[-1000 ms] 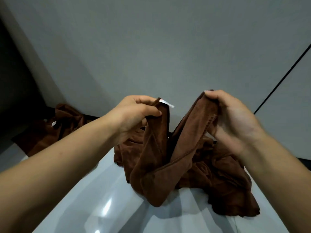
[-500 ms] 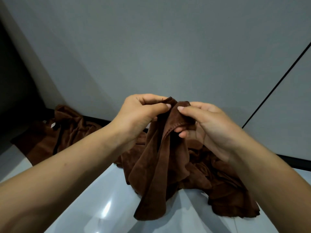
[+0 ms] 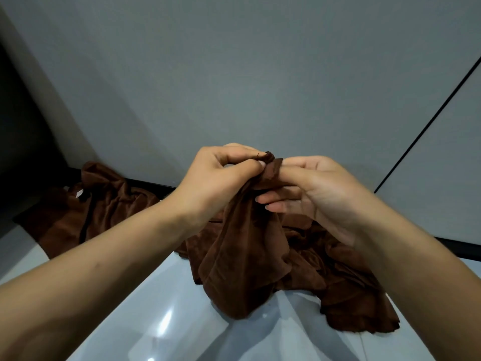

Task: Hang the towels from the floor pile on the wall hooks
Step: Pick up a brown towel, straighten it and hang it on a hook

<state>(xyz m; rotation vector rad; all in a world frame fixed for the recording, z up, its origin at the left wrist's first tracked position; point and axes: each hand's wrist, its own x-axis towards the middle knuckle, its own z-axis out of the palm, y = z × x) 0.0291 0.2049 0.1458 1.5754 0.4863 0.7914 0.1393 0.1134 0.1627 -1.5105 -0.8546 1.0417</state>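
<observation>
Here a soft brown cloth towel (image 3: 244,259) hangs bunched from both hands above the brown towel pile (image 3: 346,290). The left hand (image 3: 221,178) has a tight pinching grip on its top corner; the right hand (image 3: 309,188) pinches beside it, lower fingers loose. Below lies a glossy pale floor (image 3: 145,316), a grey wall (image 3: 234,74) behind, and another brown heap (image 3: 78,209) left.

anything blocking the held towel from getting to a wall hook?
Cannot tell: no hook is in view. Both the left hand and right hand pinch the brown towel at its top, above the floor pile.
</observation>
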